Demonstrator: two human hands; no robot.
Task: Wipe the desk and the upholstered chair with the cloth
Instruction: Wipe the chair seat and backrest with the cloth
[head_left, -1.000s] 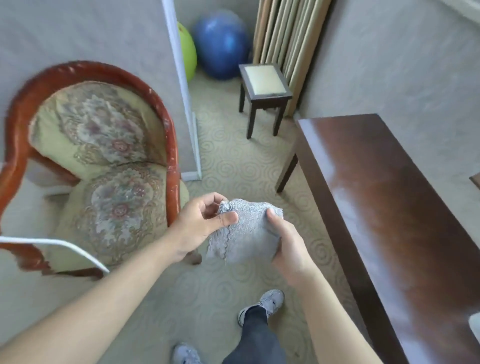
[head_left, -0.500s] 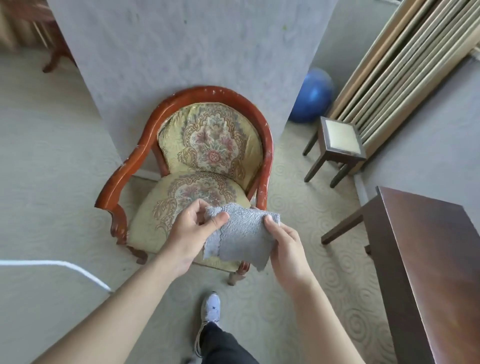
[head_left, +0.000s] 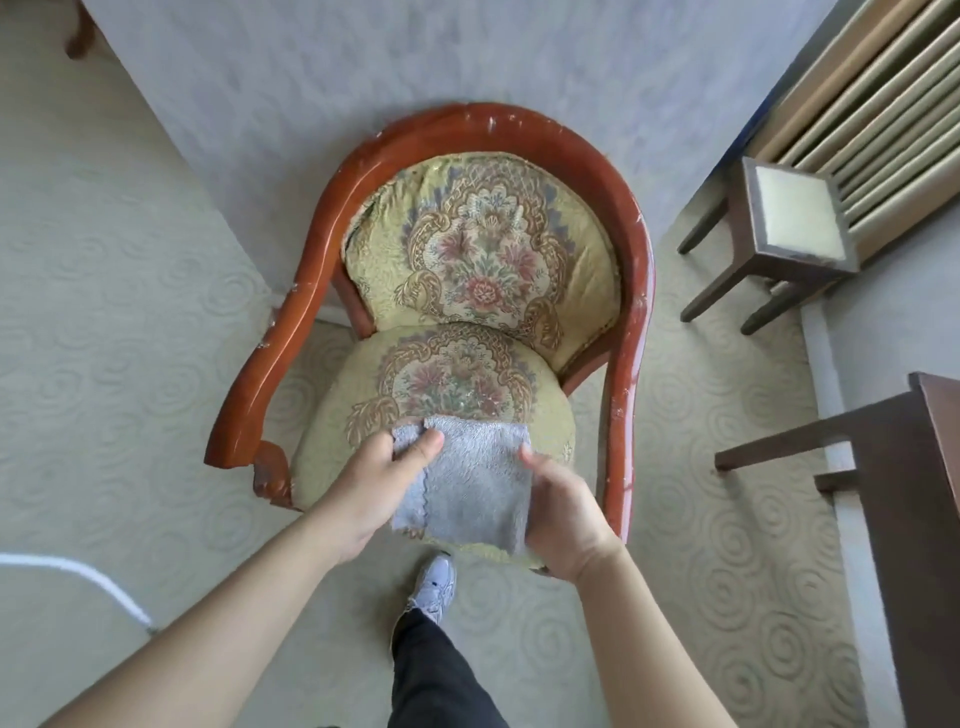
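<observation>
A grey fluffy cloth (head_left: 470, 478) is stretched between both hands above the front of the chair seat. My left hand (head_left: 371, 483) pinches its upper left corner with thumb on top. My right hand (head_left: 563, 512) grips its right edge. The upholstered chair (head_left: 467, 260) stands directly in front of me against a grey wall, with a red-brown curved wooden frame and yellow floral fabric on seat and back. The dark wooden desk (head_left: 930, 493) shows only its corner at the right edge.
A small dark stool (head_left: 789, 218) with a pale cushion stands at the upper right beside striped curtains. Patterned beige carpet covers the floor. My shoe (head_left: 436, 587) is just below the chair's front. A white cable (head_left: 78, 574) lies at the lower left.
My view has swung left from the desk onto the chair and come closer above it. Both hands kept hold of the cloth, which now hangs over the seat's front.
</observation>
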